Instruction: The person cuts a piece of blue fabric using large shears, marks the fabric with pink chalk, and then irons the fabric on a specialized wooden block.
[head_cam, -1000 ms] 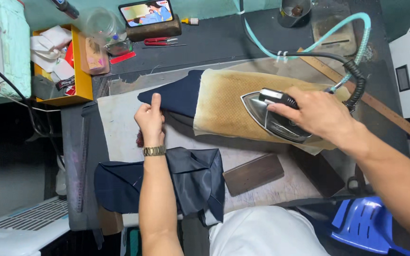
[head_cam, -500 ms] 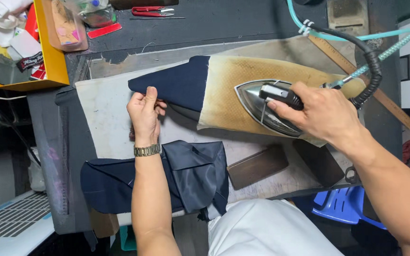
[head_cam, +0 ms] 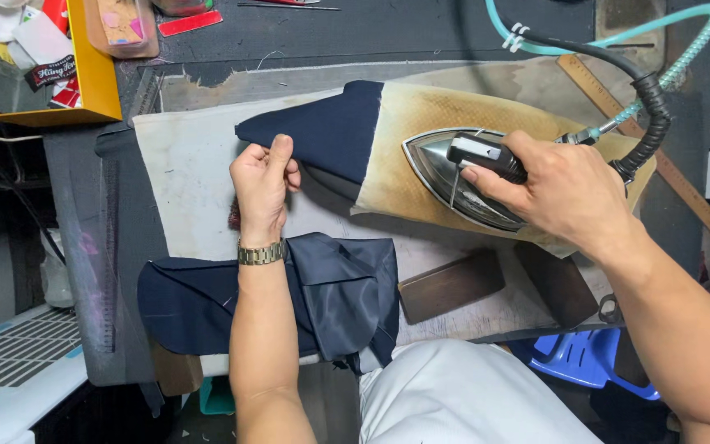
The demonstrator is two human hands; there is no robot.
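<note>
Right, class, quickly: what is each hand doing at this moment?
Left hand: closed, pinching the edge of the navy fabric piece.
Right hand: closed around the steam iron handle.

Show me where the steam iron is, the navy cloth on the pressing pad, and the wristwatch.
steam iron (head_cam: 445, 168), head view, on the bare metal soleplate near its nose.
navy cloth (head_cam: 322, 131), head view, on the middle of the flat piece.
wristwatch (head_cam: 260, 253), head view, on the metal band at the left wrist.
</note>
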